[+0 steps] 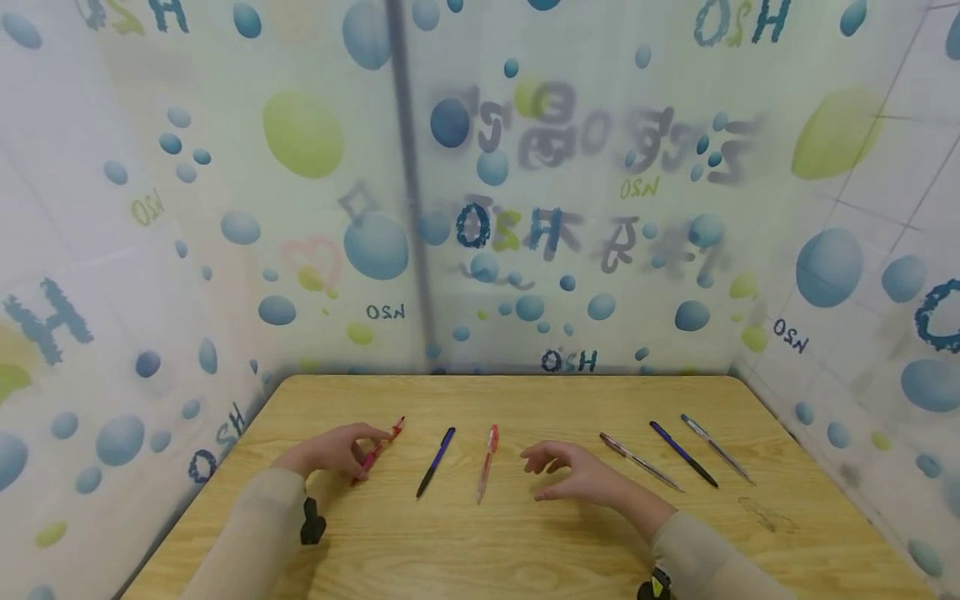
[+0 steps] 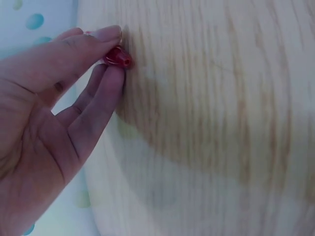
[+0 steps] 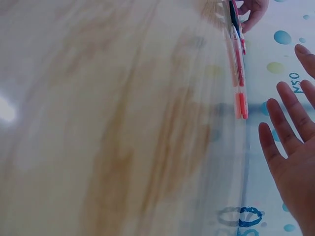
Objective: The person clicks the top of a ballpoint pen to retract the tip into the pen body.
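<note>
At the table's left, my left hand (image 1: pixel 333 451) pinches a red pen (image 1: pixel 372 457) between thumb and fingers. The left wrist view shows the pen's red end (image 2: pixel 118 57) poking out past the fingertips, the rest hidden by the hand. My right hand (image 1: pixel 573 473) hovers near the middle, fingers apart and loosely bent, holding nothing. Between the hands lie a blue pen with a black end (image 1: pixel 437 462) and a clear pen with red parts (image 1: pixel 488 462). The right wrist view has that clear red pen (image 3: pixel 239 73) beside the spread right hand (image 3: pixel 300 167).
Right of my right hand lie a clear pen with a dark top (image 1: pixel 640 461), a blue and black pen (image 1: pixel 684 454) and a clear pen with a blue top (image 1: pixel 716 448). A dark scribble (image 1: pixel 767 514) marks the wooden table (image 1: pixel 480 558). Patterned curtains (image 1: pixel 480 358) surround it.
</note>
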Motion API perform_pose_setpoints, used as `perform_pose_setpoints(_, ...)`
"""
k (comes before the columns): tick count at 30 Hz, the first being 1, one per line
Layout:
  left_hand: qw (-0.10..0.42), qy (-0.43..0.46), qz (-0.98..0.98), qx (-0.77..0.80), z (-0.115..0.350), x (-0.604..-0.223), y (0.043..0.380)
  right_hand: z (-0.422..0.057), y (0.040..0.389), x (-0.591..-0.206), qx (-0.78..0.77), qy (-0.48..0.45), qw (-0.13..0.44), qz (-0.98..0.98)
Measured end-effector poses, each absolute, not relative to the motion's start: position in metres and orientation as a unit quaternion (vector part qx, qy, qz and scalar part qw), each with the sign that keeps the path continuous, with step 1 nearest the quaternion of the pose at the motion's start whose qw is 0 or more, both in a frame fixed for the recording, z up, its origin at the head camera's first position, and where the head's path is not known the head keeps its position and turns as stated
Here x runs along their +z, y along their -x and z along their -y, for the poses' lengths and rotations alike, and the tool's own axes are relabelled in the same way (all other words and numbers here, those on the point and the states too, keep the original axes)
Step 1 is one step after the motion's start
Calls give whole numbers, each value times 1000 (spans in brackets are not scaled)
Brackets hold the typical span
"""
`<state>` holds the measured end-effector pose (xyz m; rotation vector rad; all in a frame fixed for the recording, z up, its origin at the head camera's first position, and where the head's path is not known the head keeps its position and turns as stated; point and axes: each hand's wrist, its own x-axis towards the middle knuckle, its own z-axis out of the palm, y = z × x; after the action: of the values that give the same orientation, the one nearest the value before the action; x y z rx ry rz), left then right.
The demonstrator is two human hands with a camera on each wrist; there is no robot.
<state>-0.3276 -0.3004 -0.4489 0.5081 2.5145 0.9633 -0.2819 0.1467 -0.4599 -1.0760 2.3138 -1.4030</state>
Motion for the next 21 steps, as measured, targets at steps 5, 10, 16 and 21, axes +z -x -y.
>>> perform_pose_setpoints(5,188,-173,-912,322,299,-444,327,-147,281,-458,-485,363,116,-787)
perform_pose_setpoints(10,195,-198,-899,338,303,-442,325,-147,282,-457,-483,361,109,-790)
perform_pose_setpoints(16,190,-210,-898,336,306,-432,322,-143,280,-440,-478,362,89,-795)
perform_pose_setpoints(21,174,-228,-895,341,308,-426,320,-139,278,-426,-479,364,88,-794)
